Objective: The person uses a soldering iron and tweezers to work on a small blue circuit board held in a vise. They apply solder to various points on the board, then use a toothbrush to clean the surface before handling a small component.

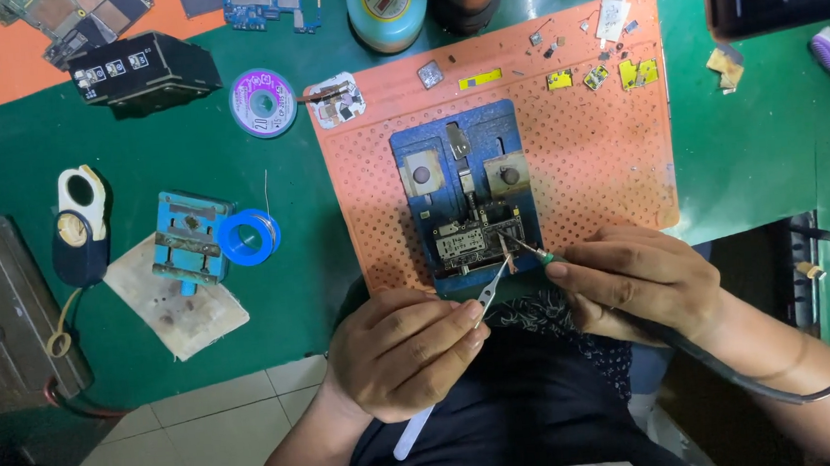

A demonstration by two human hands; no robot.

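Your left hand (pixel 402 351) is curled tight around a pair of tweezers (pixel 493 288), fingers closed on the handle, the fine tips angled up and to the right onto the circuit board (pixel 474 240). Your right hand (pixel 638 284) is pinched shut on a soldering iron (pixel 533 251), green collar just ahead of your fingertips, its dark cable (pixel 767 388) trailing back along your forearm. The iron's tip comes in from the right and meets the board right beside the tweezer tips, the two tools converging on the same spot at the board's lower right edge.

The board sits clamped in the lower part of a blue holder (pixel 461 196), and that holder lies on the orange perforated mat (pixel 604 152), near its bottom left corner. Both of your hands hover just off the mat's near edge.

Along the mat's top edge there are small yellow chips and loose parts (pixel 599 76). Off to the left on the green table (pixel 312 289), well apart from your hands, you have a smaller blue clamp (pixel 187 239) with a blue spool (pixel 248 237) touching its right side, both on a stained white pad (pixel 182 312). Higher up sits a purple-labelled reel (pixel 263 102) and a black box (pixel 141 72).
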